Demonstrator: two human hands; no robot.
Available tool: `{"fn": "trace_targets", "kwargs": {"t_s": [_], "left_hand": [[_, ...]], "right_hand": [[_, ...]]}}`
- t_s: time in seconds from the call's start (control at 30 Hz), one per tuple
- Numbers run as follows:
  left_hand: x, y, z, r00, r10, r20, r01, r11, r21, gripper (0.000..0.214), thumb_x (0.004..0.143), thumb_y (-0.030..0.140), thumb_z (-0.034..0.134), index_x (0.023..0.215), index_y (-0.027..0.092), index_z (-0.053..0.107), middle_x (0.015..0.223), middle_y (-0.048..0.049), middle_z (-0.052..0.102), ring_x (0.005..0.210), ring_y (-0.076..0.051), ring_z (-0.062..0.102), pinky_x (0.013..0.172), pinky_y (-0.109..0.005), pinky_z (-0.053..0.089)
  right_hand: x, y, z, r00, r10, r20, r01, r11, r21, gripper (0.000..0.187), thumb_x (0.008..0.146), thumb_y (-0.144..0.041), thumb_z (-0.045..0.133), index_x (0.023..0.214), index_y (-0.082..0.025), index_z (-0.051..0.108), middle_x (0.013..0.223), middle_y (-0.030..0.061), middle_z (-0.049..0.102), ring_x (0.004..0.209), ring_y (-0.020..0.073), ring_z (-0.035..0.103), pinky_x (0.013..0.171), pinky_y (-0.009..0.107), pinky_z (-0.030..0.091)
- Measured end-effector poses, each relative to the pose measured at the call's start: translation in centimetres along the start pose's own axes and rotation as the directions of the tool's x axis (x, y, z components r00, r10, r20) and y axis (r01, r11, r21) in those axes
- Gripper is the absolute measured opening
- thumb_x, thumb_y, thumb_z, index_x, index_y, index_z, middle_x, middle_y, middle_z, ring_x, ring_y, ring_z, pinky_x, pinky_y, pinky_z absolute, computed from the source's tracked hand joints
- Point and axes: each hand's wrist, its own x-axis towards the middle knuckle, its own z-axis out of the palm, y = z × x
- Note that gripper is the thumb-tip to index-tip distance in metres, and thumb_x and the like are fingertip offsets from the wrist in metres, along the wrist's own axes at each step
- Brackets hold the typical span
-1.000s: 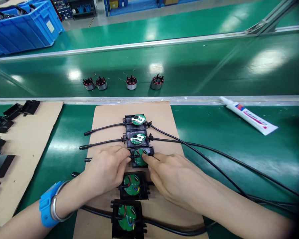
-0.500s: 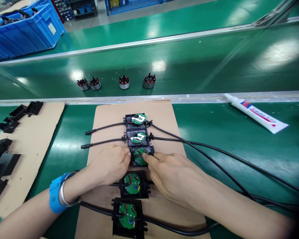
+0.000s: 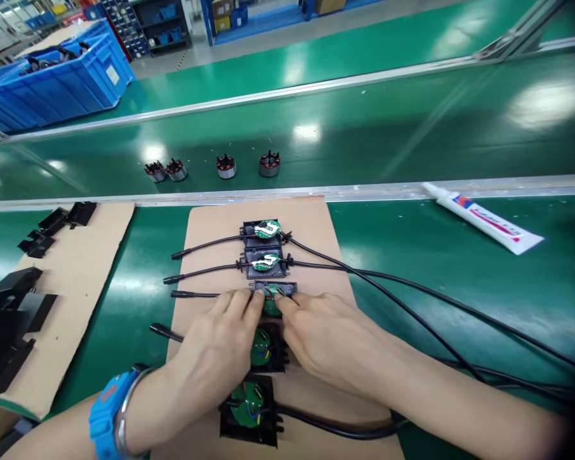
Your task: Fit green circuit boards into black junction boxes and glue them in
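Observation:
A round green circuit board [image 3: 272, 307] sits in the third black plastic housing [image 3: 288, 287] of a column. My left hand [image 3: 215, 348] is closed, its fingertips on the board's left edge. From the right, my right hand [image 3: 328, 329] is closed too, with its fingertips on the opposite edge; the exact grip is partly hidden. Farther up the column, one circuit board [image 3: 267, 229] and another circuit board [image 3: 265, 262] carry white paste. Nearer me, a circuit board [image 3: 260, 348] and another circuit board [image 3: 247, 409] show coloured wires and no paste. Black cables run out of the housings sideways.
The housings lie on a cardboard sheet [image 3: 311, 223]. To the right is a white paste tube [image 3: 489, 220]. Several copper-wound stators, such as one stator [image 3: 269, 164], stand on the raised green ledge. Black plastic covers [image 3: 22, 313] lie on the left cardboard. A blue crate [image 3: 71, 83] stands behind.
My left hand has shifted from the housing's left side onto the board's left edge, and its wrist has come nearer me. My right hand stays at the board. The view has shifted slightly.

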Motion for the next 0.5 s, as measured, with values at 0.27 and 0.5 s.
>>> {"fn": "trace_targets", "kwargs": {"t_s": [0.27,0.5], "left_hand": [[0.0,-0.4,0.3,0.996,0.075,0.039,-0.072,0.995,-0.064,0.054,0.075,0.004,0.044,0.129,0.004,0.048,0.107,-0.0142,0.061,0.088,-0.022,0.058,0.073,-0.033,0.055],[1.9,-1.8,0.0,0.978,0.201,-0.046,-0.201,0.877,-0.436,0.023,0.088,0.009,0.044,0.100,0.015,0.062,0.099,-0.0067,0.062,0.089,-0.021,0.056,0.080,-0.037,0.050]], "right_hand": [[-0.6,1.5,-1.0,1.000,-0.016,0.024,0.011,0.977,0.211,0.025,0.089,-0.022,0.044,0.110,-0.019,0.057,0.089,0.0081,0.067,0.086,0.0262,0.064,0.071,0.035,0.043],[-2.2,2.2,-1.0,0.993,0.111,-0.030,-0.095,0.938,0.334,0.017,0.081,-0.018,0.051,0.098,-0.018,0.049,0.079,0.0020,0.061,0.076,0.0198,0.058,0.063,0.029,0.037]]}}
